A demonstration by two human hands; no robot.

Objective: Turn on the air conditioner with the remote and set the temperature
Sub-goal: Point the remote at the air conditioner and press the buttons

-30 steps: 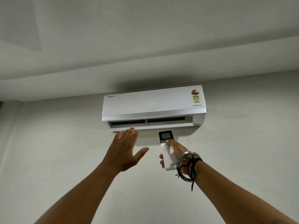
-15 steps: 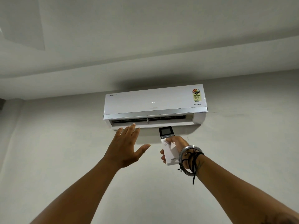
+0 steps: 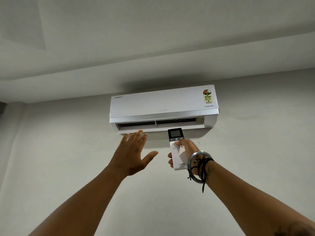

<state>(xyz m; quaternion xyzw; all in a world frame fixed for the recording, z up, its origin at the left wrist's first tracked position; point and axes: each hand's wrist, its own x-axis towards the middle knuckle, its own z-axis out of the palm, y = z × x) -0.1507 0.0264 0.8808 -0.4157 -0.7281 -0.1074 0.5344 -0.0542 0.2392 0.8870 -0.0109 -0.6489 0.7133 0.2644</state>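
While the remote (image 3: 177, 149) is being held upright and aimed at the air conditioner (image 3: 164, 108), it is sitting just below the unit's right half, with its dark screen end uppermost. The right hand (image 3: 185, 151) is wrapping around it, fingers clamped on its body from behind and the thumb resting on the button area just under the power symbol; whether the thumb is actually pressing cannot be told. The screen is looking dim, and no figures are readable on it. The flap under the air conditioner is standing open, showing the dark slot, which is suggesting the unit is already switched on, though no lit display is visible on its white front. The left hand (image 3: 134, 155) is reaching up empty, fingers spread apart and palm toward the outlet, near the flap's edge, probably feeling for airflow. Judging from this, power-on is likely done or being checked, and setting the temperature with the plus and minus keys is probably remaining. Bangles (image 3: 198, 165) and black threads are circling the right wrist, and a plain wall (image 3: 255, 150) is lying behind everything.
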